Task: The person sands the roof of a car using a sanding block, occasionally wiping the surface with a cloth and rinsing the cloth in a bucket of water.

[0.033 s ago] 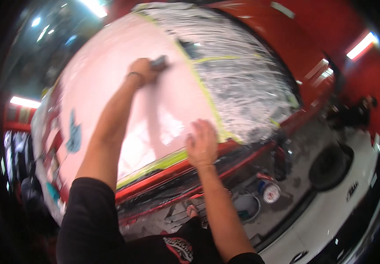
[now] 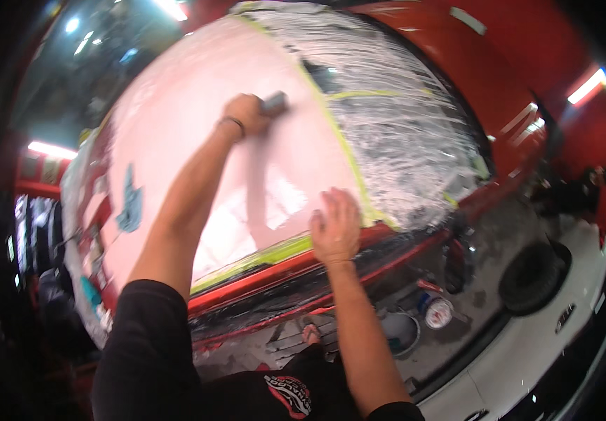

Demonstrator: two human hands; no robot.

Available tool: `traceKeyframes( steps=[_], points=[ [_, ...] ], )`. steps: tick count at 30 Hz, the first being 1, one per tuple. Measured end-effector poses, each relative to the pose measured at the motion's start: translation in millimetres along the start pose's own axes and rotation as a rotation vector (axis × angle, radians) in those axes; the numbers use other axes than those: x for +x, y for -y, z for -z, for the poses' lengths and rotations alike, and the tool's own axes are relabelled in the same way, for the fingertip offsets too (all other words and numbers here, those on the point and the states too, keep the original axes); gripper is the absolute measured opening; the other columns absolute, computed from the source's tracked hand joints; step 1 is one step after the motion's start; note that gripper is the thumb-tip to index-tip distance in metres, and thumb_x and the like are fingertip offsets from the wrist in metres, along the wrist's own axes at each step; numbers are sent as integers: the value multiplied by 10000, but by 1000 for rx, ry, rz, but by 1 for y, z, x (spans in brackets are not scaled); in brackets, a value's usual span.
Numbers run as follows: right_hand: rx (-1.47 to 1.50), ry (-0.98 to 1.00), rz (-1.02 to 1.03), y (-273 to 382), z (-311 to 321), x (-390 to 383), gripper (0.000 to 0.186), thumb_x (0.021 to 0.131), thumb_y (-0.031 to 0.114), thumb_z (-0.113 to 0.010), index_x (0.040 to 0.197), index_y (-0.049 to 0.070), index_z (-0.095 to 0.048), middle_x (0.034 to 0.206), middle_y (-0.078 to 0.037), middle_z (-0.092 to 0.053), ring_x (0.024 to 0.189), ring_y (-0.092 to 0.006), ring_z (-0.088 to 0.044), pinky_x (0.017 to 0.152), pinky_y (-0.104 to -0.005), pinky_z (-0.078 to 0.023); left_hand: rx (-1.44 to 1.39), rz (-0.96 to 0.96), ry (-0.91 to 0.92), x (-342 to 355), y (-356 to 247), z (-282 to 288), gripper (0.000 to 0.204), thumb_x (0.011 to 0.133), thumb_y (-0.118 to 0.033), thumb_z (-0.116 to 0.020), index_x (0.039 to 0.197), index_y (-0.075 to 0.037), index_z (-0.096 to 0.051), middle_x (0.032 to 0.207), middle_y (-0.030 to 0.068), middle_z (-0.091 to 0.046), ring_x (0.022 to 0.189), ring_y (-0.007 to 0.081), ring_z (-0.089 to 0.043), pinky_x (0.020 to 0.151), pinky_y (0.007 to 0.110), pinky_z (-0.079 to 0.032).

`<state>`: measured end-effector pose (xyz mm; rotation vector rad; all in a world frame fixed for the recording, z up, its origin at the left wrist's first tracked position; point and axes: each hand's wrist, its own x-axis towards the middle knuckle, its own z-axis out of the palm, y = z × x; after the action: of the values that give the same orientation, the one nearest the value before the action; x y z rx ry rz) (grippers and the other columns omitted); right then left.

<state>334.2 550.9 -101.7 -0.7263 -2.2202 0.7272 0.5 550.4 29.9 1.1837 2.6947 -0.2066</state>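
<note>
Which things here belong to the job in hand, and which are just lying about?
Seemingly part of the job:
grey block in the left grip
pale pink panel beneath it
yellow-green tape
plastic sheeting

Apparently lying about:
crumpled blue thing on the panel
round container and grey bucket on the floor, possibly supplies

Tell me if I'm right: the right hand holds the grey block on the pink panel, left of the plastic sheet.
Wrong hand: the head view shows the left hand holding the grey block on the pink panel, left of the plastic sheet.
</note>
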Motion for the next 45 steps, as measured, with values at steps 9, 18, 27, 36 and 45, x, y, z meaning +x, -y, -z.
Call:
traceKeyframes(
  steps=[9,18,27,36,45],
  points=[
    [-6,51,-40,4,15,2,457,952,197,-705,1386,74,-633,1500,-136,-570,1453,-404,-493,1224,-573,-387,-135,-124,-16,-249,18,-51,337,838,-446,-868,964,-142,-798,951,157,-788,879,401,-762,815,522,-608],
    [-7,78,15,10,6,-4,452,958,198,-699,1391,76,-649,1480,-145,-588,1443,-403,-515,1206,-578,-410,-7,109,-91,45,51,12,471,788,-460,-836,1018,-49,-845,1049,203,-819,992,353,-797,890,461,-628],
    [-65,56,3,15,7,4,471,963,175,-689,1410,47,-615,1495,-162,-580,1446,-422,-511,1211,-600,-397,-71,-4,20,-221,56,-48,390,889,-467,-785,978,-88,-807,969,192,-776,899,416,-760,868,519,-598],
    [58,117,-105,-5,-9,-3,568,925,210,-765,1456,65,-621,1499,-176,-599,1444,-409,-532,1229,-550,-418,-246,294,-56,-60,95,-25,271,829,-253,-733,799,12,-775,742,241,-756,654,358,-756,600,494,-590],
    [71,54,-108,-4,28,-2,459,953,207,-698,1377,46,-627,1479,-147,-546,1491,-375,-451,1265,-532,-365,-197,15,-166,8,91,-19,488,810,-342,-812,970,113,-741,929,319,-767,890,453,-776,819,526,-603]
  ],
)
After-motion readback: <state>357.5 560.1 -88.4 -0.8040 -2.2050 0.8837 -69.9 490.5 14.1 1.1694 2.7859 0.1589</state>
